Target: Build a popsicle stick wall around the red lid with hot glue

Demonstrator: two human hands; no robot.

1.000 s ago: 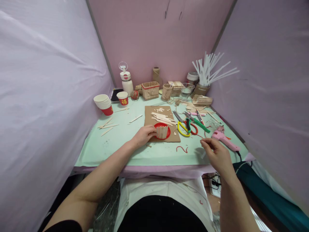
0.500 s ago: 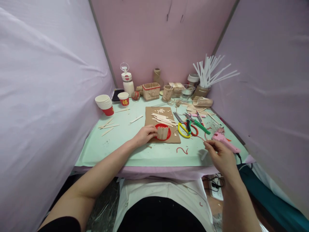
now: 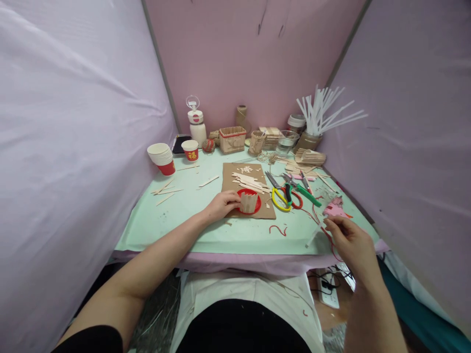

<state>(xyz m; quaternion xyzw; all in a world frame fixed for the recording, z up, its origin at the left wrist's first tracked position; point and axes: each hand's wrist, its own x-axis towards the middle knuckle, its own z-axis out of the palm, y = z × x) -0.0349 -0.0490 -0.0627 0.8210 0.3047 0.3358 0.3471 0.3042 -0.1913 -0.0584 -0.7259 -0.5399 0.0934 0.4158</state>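
A small piece made of wooden sticks [image 3: 249, 202] stands on a round red base [image 3: 258, 206], over the brown cardboard [image 3: 230, 171]. At its left edge my left hand [image 3: 224, 205] is closed, thumb and fingers pinching the side of the piece. My right hand [image 3: 346, 235] is at the table's right front, its fingers pinched together beside the pink glue gun [image 3: 335, 208], partly hiding it. Red cord [image 3: 315, 215] runs close to those fingertips, and a translucent stick [image 3: 312, 236] lies just left of them. What the right fingertips hold is too small to tell.
Scissors [image 3: 281, 198] and green-handled pliers [image 3: 307, 193] lie right of the cardboard. Loose sticks [image 3: 250, 182] lie on it. Paper cups [image 3: 162, 158] stand at the left. A bottle [image 3: 197, 130], basket [image 3: 233, 140], glass bowl [image 3: 287, 142] and white glue sticks [image 3: 318, 115] line the back.
My right hand has moved right, now covering more of the glue gun. More red cord shows beneath it. My left hand stays at the stick piece.
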